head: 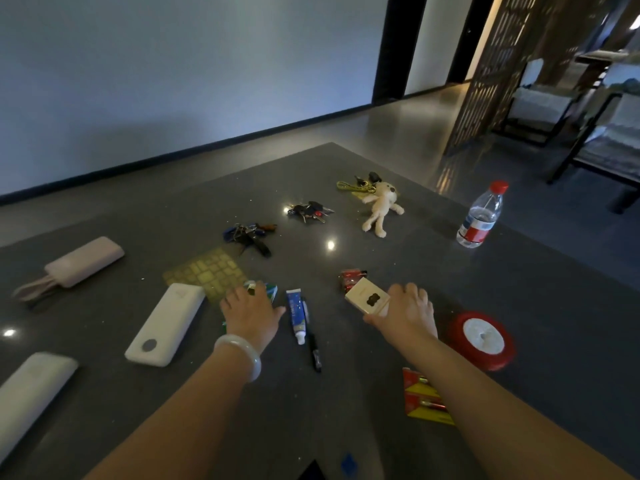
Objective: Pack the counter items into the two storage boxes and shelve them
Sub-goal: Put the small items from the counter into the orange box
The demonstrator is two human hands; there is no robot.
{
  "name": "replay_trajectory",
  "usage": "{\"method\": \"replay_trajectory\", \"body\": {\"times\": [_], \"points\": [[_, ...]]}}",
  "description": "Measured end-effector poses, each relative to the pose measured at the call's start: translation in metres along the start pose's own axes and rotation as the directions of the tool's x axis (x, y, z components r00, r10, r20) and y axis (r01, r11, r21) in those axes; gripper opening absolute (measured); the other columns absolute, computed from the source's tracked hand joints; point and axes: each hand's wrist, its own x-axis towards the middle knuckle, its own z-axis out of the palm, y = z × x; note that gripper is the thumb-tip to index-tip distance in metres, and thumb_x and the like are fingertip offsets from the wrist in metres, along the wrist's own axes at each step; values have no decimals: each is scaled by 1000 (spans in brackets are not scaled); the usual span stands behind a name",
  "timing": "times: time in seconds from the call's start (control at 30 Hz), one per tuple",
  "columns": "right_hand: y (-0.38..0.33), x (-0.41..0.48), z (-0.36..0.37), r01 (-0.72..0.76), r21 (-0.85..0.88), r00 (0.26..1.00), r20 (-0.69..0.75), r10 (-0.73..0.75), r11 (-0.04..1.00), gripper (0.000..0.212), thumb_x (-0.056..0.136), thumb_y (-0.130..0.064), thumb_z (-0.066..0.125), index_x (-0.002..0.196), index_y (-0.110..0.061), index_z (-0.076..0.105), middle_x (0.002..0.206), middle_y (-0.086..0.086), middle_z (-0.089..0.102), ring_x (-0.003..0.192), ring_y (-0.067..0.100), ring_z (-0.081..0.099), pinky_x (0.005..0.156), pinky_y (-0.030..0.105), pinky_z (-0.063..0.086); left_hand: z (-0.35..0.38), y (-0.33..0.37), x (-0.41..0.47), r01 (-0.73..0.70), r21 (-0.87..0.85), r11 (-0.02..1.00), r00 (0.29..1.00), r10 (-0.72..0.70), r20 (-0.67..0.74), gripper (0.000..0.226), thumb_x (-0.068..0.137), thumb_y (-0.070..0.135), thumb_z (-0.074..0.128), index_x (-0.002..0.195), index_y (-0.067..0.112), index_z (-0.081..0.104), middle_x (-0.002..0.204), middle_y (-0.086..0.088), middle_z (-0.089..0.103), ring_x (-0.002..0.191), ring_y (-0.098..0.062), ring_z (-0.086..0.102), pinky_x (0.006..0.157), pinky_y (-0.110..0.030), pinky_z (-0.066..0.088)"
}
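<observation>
My left hand (250, 310) lies over a small green and white pack (270, 292) on the grey counter (346, 393), fingers curled round it. My right hand (407, 311) grips a cream box (367, 298) with a dark mark, thumb along its near edge. Between the hands lie a blue tube (295, 315) and a black pen (314, 351). A red packet (349, 278) sits just behind the cream box. No storage box is in view.
White power banks (166, 323) (31, 389), a pink one (85, 260), key bunches (247, 235) (309, 211), a plush rabbit (379, 209), a water bottle (481, 214), a red tape roll (483, 339) and red-yellow battery packs (420, 398) lie around. The counter's far edge meets open floor.
</observation>
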Motion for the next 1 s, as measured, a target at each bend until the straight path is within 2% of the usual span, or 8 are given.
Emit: {"method": "replay_trajectory", "body": {"times": [0.1, 0.27, 0.47, 0.57, 0.7, 0.87, 1.0], "points": [[-3, -8, -2, 2, 8, 1000, 5, -2, 1000, 74, 79, -55, 70, 137, -19, 41, 137, 6, 43, 127, 25, 41, 106, 38, 38, 1, -12, 2, 24, 8, 1000, 998, -24, 56, 73, 95, 46, 51, 152, 17, 17, 144, -21, 34, 131, -36, 36, 106, -44, 32], [10, -25, -11, -49, 46, 999, -23, 50, 998, 73, 79, -56, 69, 136, -20, 40, 136, 5, 43, 126, 25, 41, 104, 39, 38, -10, -10, -1, -20, -27, 999, 1000, 20, 1, 83, 92, 45, 58, 154, 19, 10, 141, -20, 36, 130, -34, 38, 104, -43, 36], [55, -57, -31, -158, 128, 983, -74, 169, 979, 74, 80, -54, 69, 138, -18, 40, 137, 5, 42, 130, 26, 37, 108, 42, 34, -28, 55, -32, -278, -100, 955, 957, 265, -120, 80, 88, 43, 64, 150, 17, 21, 133, -21, 39, 123, -36, 40, 101, -44, 38], [88, -83, -47, -208, 158, 965, -130, 229, 965, 76, 79, -55, 69, 139, -18, 40, 137, 5, 43, 130, 25, 38, 109, 41, 35, -34, 103, -67, -413, -118, 903, 907, 395, -148, 80, 86, 45, 65, 149, 15, 24, 133, -20, 40, 123, -36, 40, 101, -45, 37], [143, -129, -74, -238, 204, 935, -215, 281, 949, 74, 79, -55, 70, 136, -16, 44, 133, 5, 46, 125, 24, 41, 105, 37, 36, -34, 166, -128, -570, -168, 804, 822, 559, -110, 86, 83, 48, 67, 148, 14, 24, 136, -19, 41, 127, -35, 39, 103, -44, 37], [236, -217, -115, -303, 210, 881, -310, 358, 929, 71, 78, -55, 71, 132, -15, 48, 129, 5, 47, 122, 25, 41, 104, 36, 35, -26, 237, -238, -692, -203, 693, 717, 692, -80, 84, 83, 47, 68, 148, 14, 25, 138, -16, 40, 127, -33, 39, 104, -42, 36], [321, -299, -139, -393, 201, 837, -325, 440, 897, 70, 79, -54, 70, 132, -17, 46, 130, 5, 44, 123, 24, 40, 103, 38, 36, -13, 287, -331, -791, -265, 552, 584, 809, -60, 81, 84, 45, 68, 147, 16, 27, 139, -14, 40, 128, -29, 39, 105, -41, 37]]}}
